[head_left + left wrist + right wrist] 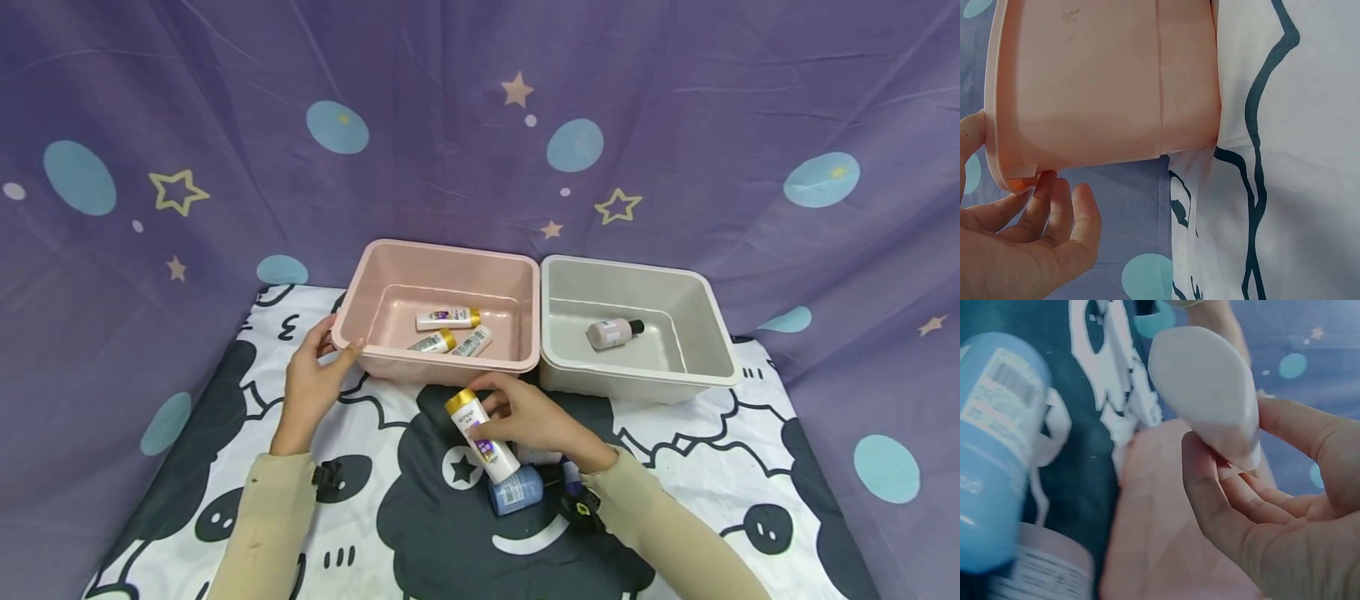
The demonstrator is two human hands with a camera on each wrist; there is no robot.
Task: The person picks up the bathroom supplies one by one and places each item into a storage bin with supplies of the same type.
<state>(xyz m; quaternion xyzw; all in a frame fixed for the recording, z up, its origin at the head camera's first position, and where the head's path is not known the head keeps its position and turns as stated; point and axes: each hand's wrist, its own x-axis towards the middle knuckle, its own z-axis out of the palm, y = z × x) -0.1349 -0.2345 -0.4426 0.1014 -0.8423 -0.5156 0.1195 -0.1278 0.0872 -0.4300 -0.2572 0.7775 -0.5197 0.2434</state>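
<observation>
In the head view my right hand [536, 421] holds a white bottle with a gold cap [483, 437], tilted, just in front of the pink bin [442, 367]. The right wrist view shows the bottle's white base [1204, 381] between thumb and fingers. My left hand [315, 379] grips the pink bin's front left corner; in the left wrist view, fingers [1060, 212] curl under the rim. Inside that bin lie two white gold-capped bottles [447, 318] and a white tube-like item [472, 342], its cap end unclear. Below the right hand lies a blue bottle [517, 490].
A light grey bin [637, 379] stands right beside the pink one, with a pale pink black-capped bottle [611, 333] in it. Another pale bottle [1047, 569] lies by the blue one, partly hidden. A purple patterned curtain [450, 125] hangs behind the sheep-print cloth [420, 533].
</observation>
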